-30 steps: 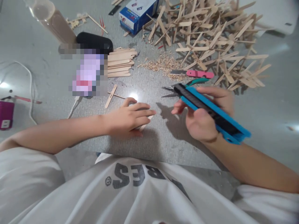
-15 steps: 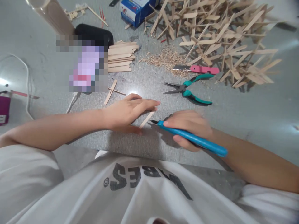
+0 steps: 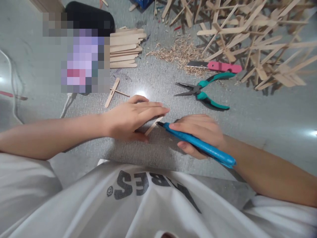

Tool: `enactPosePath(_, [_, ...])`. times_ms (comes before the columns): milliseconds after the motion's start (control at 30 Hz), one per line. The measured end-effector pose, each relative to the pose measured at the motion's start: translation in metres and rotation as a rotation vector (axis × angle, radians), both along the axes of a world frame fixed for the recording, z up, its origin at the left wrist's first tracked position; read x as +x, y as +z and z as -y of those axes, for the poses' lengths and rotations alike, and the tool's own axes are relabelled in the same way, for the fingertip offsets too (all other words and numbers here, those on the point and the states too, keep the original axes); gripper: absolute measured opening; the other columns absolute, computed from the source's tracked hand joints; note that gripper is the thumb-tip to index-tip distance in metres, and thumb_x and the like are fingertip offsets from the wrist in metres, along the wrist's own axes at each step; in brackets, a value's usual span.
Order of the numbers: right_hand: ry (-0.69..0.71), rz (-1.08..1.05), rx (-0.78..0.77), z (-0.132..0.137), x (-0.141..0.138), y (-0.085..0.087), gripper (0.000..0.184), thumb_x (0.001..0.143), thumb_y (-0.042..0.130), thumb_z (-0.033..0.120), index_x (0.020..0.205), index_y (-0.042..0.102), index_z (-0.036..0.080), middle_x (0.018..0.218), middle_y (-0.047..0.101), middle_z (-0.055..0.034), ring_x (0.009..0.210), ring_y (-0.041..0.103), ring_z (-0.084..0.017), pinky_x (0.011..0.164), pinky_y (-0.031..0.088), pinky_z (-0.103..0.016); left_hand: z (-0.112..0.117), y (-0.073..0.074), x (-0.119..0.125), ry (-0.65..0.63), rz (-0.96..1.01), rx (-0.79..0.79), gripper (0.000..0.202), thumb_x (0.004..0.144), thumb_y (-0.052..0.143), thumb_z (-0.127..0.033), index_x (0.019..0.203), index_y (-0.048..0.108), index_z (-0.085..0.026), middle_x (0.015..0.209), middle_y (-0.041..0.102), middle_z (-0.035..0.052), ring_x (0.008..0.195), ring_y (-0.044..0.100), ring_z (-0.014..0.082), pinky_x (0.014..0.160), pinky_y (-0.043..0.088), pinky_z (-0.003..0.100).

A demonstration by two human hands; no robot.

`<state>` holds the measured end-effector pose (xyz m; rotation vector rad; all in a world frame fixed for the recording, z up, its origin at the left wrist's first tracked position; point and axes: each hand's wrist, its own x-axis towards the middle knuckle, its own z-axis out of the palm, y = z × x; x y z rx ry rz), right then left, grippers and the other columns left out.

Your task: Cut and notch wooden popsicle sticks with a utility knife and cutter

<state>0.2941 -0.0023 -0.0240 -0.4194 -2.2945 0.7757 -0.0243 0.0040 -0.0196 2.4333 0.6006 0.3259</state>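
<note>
A wooden popsicle stick point(image 3: 154, 125) lies slantwise on the table. My left hand point(image 3: 130, 119) holds it down, with fingertips at its far end and the thumb at its near end. My right hand point(image 3: 201, 132) is closed round blue-handled cutters point(image 3: 200, 142), whose dark tip touches or nearly touches the middle of the stick; I cannot tell whether the jaws are apart. Just beyond my left hand rest two crossed sticks point(image 3: 112, 92), one passing through a slot in the other. Green-handled needle-nose pliers point(image 3: 196, 90) lie with jaws spread beyond my right hand.
A pink craft knife point(image 3: 224, 67) lies blade out beside wood shavings point(image 3: 177, 53). Behind are stacked popsicle sticks point(image 3: 125, 49) and a large heap of crossed sticks point(image 3: 247, 39). To the left are a blurred-out phone point(image 3: 83, 62), its white cable point(image 3: 66, 105) and a black case point(image 3: 90, 18).
The cutters' tip has moved slightly left, onto or right beside the stick. My left hand keeps its hold. The camera view has shifted, so the far objects sit higher in the picture.
</note>
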Motion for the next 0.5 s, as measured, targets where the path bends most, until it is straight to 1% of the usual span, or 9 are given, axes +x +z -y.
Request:
enactPosePath(100, [-0.005, 0.028, 0.043, 0.0013, -0.0016, 0.0006, 0.047, 0.109, 0.069, 0.037, 0.156, 0.071, 0.03, 0.09, 0.085, -0.0031, 0.07, 0.08, -0.025, 0.059, 0.064, -0.038, 0.0004, -0.0012, -0.0007, -0.012, 0.029, 0.024, 0.078, 0.113, 0.074, -0.049, 0.177, 0.041, -0.021, 0.17, 0.07, 0.023, 0.169, 0.061, 0.0358, 0.139, 0.04, 0.054])
enactPosePath(200, [-0.016, 0.033, 0.068, 0.004, -0.0022, 0.0009, 0.041, 0.111, 0.067, 0.035, 0.15, 0.072, 0.024, 0.09, 0.084, -0.0054, 0.07, 0.079, -0.024, 0.06, 0.062, -0.037, 0.0002, -0.0035, -0.0012, -0.021, 0.037, 0.039, 0.077, 0.113, 0.074, -0.049, 0.177, 0.043, -0.021, 0.17, 0.07, 0.0237, 0.168, 0.061, 0.0367, 0.139, 0.04, 0.055])
enactPosePath(367, [-0.024, 0.078, 0.082, 0.0071, -0.0018, 0.0009, 0.032, 0.118, 0.058, 0.035, 0.143, 0.069, 0.019, 0.09, 0.082, -0.0053, 0.073, 0.078, -0.023, 0.064, 0.062, -0.037, -0.0012, -0.0054, -0.0008, -0.041, 0.081, 0.063, 0.077, 0.112, 0.077, -0.051, 0.174, 0.046, -0.017, 0.167, 0.072, 0.0261, 0.168, 0.062, 0.0379, 0.137, 0.04, 0.054])
enactPosePath(500, [-0.016, 0.075, 0.092, 0.006, -0.0016, 0.001, 0.032, 0.118, 0.058, 0.036, 0.144, 0.067, 0.02, 0.093, 0.083, -0.0058, 0.074, 0.078, -0.023, 0.065, 0.064, -0.036, -0.0017, -0.0056, -0.0005, -0.037, 0.083, 0.052, 0.076, 0.111, 0.076, -0.056, 0.173, 0.049, -0.02, 0.165, 0.074, 0.0241, 0.167, 0.062, 0.0381, 0.137, 0.04, 0.054])
